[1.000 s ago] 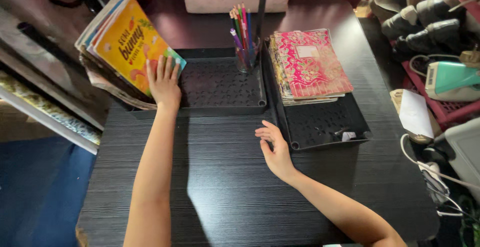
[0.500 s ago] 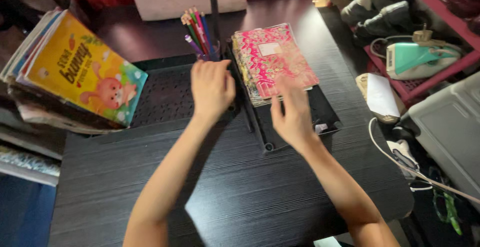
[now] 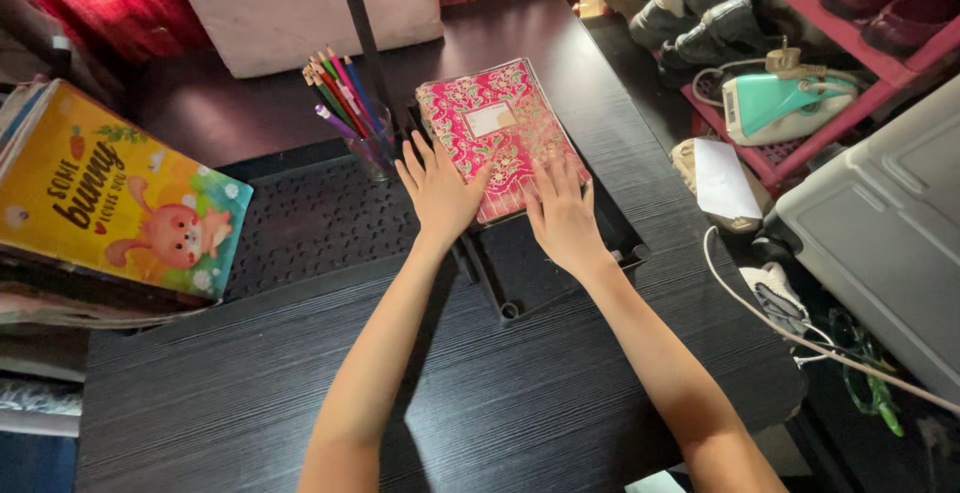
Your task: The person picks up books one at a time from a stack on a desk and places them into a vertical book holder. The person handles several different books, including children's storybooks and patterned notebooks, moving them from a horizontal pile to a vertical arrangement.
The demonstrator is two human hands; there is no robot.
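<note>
The dark wood-grain tabletop point(image 3: 480, 393) fills most of the view, with two black perforated trays on it. The left tray point(image 3: 310, 218) lies nearly bare in the middle, and a stack of children's books topped by a yellow picture book point(image 3: 120, 203) rests over its left end. The right tray point(image 3: 540, 273) carries the pink patterned notebook point(image 3: 495, 123) on top of a small pile; the near part of that tray is uncovered.

Both hands lie flat on the notebook's near edge. The left hand point(image 3: 438, 193) is spread wide, fingers fanned, palm down on the near left corner. The right hand point(image 3: 562, 215) is likewise open and flat, pressing the near right corner. Neither grips anything.

The step in hand looks like squaring or seating the notebook pile in the right tray. A further move would likely call for even pressure from both palms, so the pile slides as one and does not fan out.

The notebook's long axis runs away from the person, tilted a little to the left; its label sits toward the far end.

A clear cup of coloured pencils point(image 3: 355, 118) stands just left of the notebook, beside a dark upright pole point(image 3: 358, 13).
</note>
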